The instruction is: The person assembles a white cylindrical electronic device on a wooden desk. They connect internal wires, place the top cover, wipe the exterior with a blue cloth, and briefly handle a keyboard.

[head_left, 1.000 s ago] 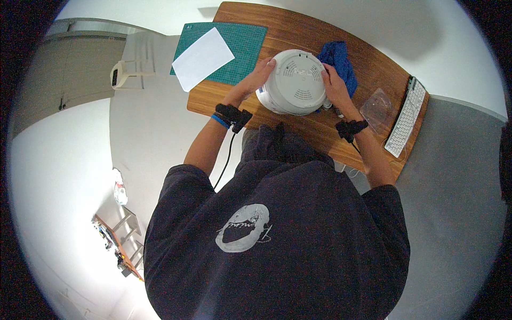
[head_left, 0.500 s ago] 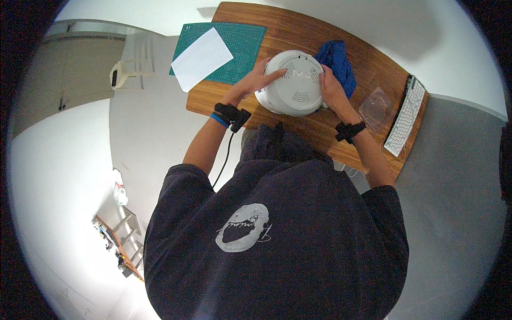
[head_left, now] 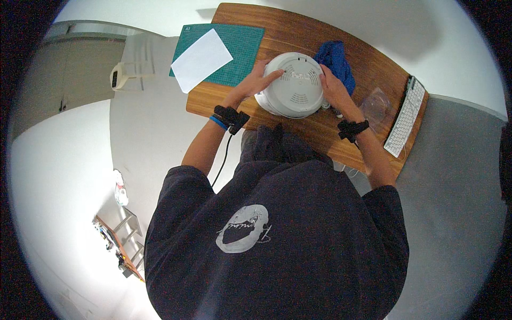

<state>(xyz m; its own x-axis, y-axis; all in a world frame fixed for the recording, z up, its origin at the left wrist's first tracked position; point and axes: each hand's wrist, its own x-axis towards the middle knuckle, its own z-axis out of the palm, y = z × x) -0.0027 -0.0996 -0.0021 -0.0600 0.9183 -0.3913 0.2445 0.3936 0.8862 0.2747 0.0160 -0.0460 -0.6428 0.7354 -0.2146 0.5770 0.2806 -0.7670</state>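
Note:
A round white appliance [head_left: 297,101] with groups of vent slots is tipped so that its slotted base faces up, near the front of the wooden table [head_left: 298,32]. My left hand [head_left: 255,82] grips its left side, thumb lying over the base and the other fingers mostly hidden behind the rim. On the opposite side, my right hand [head_left: 332,88] holds the edge, with its fingers partly out of sight. Just beyond my right hand lies a crumpled blue cloth [head_left: 341,66]. Something pale, perhaps a cord, shows beneath my right wrist.
A green cutting mat [head_left: 244,58] lies at the table's left with a white sheet of paper [head_left: 201,61] on it. Toward the right are a clear plastic piece [head_left: 375,106] and a white keyboard [head_left: 407,117]. A pale chair [head_left: 118,76] stands off to the left.
The appliance has shifted very slightly, and more of the pale thing under my right wrist shows. Both hands keep their hold on its sides.

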